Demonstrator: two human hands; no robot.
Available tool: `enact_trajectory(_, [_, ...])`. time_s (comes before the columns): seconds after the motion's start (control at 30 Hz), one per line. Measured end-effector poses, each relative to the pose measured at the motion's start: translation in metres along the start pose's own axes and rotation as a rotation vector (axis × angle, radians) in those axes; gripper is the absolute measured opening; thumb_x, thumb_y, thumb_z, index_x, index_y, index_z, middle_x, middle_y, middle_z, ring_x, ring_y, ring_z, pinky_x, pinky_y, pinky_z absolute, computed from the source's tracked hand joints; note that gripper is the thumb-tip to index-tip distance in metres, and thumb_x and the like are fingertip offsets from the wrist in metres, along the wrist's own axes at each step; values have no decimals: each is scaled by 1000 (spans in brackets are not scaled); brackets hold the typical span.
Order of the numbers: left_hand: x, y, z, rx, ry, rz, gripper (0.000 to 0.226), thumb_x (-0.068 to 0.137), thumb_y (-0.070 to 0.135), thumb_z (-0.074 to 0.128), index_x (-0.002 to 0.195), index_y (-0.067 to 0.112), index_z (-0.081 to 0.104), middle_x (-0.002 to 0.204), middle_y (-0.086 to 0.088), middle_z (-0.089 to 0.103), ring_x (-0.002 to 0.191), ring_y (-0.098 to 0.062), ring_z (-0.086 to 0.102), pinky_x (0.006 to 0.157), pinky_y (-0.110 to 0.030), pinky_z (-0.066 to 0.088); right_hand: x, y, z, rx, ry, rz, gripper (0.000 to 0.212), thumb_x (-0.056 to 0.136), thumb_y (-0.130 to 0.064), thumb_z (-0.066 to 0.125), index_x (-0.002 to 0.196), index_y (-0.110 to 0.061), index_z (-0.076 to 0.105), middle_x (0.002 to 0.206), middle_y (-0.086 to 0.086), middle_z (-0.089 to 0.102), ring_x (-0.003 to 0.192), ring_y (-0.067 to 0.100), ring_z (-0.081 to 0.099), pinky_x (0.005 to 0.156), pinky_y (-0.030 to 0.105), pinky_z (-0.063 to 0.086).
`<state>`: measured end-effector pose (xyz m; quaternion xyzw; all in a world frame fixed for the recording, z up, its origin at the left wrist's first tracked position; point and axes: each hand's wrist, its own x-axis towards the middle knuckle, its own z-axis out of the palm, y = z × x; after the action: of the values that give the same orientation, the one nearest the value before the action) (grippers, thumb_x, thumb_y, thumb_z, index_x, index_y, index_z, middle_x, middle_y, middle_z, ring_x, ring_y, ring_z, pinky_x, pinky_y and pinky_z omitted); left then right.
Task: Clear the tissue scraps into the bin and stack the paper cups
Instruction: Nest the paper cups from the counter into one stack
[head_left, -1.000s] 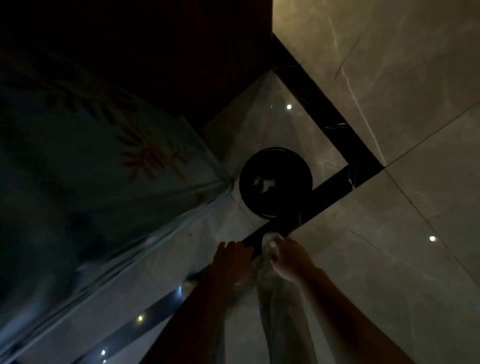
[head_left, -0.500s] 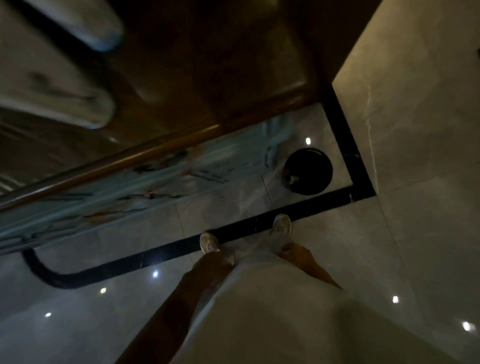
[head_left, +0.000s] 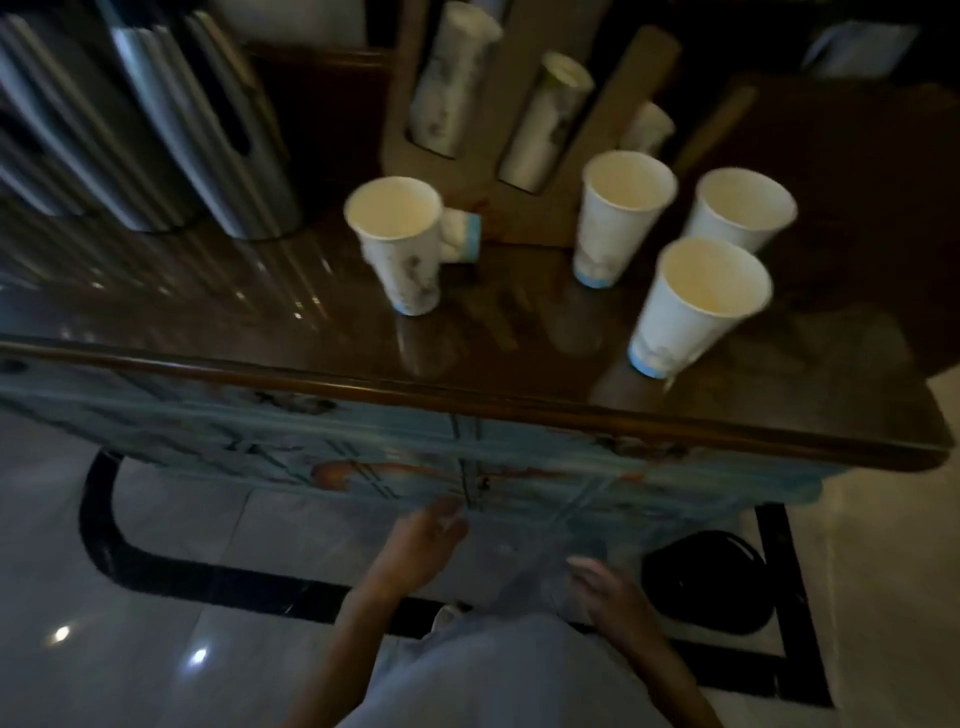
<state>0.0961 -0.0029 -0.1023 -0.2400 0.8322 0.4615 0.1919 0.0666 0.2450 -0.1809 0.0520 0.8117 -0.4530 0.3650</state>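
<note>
My view has swung up from the floor to the bench (head_left: 519, 400), and that tells me the bin part of the job looks finished for now. A second ago I was looking almost straight down at the black bin (head_left: 706, 582) on the tiles, with both hands held together just short of its rim and something pale between them. Now the bin sits low at the right of the frame, on the floor in front of the painted cabinet face, and neither hand is over it.

My left hand (head_left: 421, 540) hangs in front of the cabinet with the fingers loosely spread and nothing in them. My right hand (head_left: 608, 587) is lower, just left of the bin, also open and empty. I see no tissue scraps on the bench top, though the picture is dim and smeared, so I would not swear to it.

What is left is the stacking. Four paper cups stand upright and apart on the dark glossy top: a left cup (head_left: 400, 244), a middle cup (head_left: 618, 218), a far right cup (head_left: 737, 213) and a near right cup (head_left: 696, 306) closest to the edge. A smaller cup (head_left: 460, 236) lies on its side, touching the left cup. Behind them a wooden holder (head_left: 467, 150) carries tall cup stacks.

I judge the next step is to reach up for the nearest cup.
</note>
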Motion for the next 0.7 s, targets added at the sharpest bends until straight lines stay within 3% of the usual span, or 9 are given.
enact_trajectory(0.07, [1, 12, -32, -71, 97, 179, 30, 101, 25, 58, 129, 15, 64, 119, -1, 71, 117, -21, 68, 102, -37, 53, -2, -42, -1, 48, -11, -113, 23, 97, -7, 65, 120, -10, 66, 125, 13, 68, 116, 22, 62, 91, 19, 46])
enact_trajectory(0.17, [2, 38, -80, -288, 326, 403, 20, 94, 32, 67, 112, 23, 71, 100, 6, 76, 95, -7, 73, 86, -37, 62, -9, -130, -8, 103, -66, -348, 25, 88, -33, 71, 113, -33, 68, 116, -9, 74, 117, 12, 65, 90, 19, 50])
enact_trajectory(0.27, [19, 65, -108, -502, 593, 531, 42, 82, 34, 80, 119, 25, 62, 111, 7, 71, 100, -7, 71, 82, -25, 61, -22, -214, -27, 144, -14, -612, 36, 85, -55, 71, 117, -39, 70, 119, -15, 73, 113, 4, 66, 89, 17, 53])
enact_trajectory(0.33, [39, 82, -125, -535, 660, 511, 73, 75, 40, 84, 137, 29, 48, 133, 8, 59, 120, -7, 61, 93, -25, 56, -11, -261, -38, 170, 55, -715, 33, 87, -51, 68, 119, -42, 68, 120, -15, 72, 114, 5, 65, 91, 26, 55])
enact_trajectory(0.43, [69, 100, -132, -518, 594, 482, 104, 70, 34, 89, 153, 30, 27, 152, 5, 43, 137, -11, 46, 107, -30, 46, 32, -316, -48, 157, 270, -794, 30, 93, -31, 67, 121, -41, 65, 116, -19, 71, 110, -5, 63, 92, 28, 54])
enact_trajectory(0.5, [86, 109, -131, -488, 571, 501, 103, 71, 30, 88, 154, 27, 27, 151, 5, 46, 137, -11, 47, 109, -32, 46, 66, -346, -51, 65, 373, -801, 37, 94, -16, 68, 126, -33, 63, 118, -18, 68, 109, -6, 62, 96, 31, 55])
enact_trajectory(0.57, [99, 113, -130, -485, 570, 493, 92, 73, 29, 86, 150, 26, 35, 145, 7, 53, 131, -9, 53, 107, -39, 52, 97, -368, -51, -56, 364, -775, 44, 91, -7, 70, 130, -28, 61, 128, -10, 65, 116, 3, 59, 102, 39, 53])
enact_trajectory(0.7, [109, 97, -133, -410, 678, 479, 80, 72, 39, 84, 141, 29, 45, 136, 10, 56, 122, -6, 58, 99, -38, 57, 139, -394, -43, -385, 246, -859, 72, 78, -14, 84, 140, -29, 51, 140, -1, 59, 128, 18, 54, 103, 45, 49])
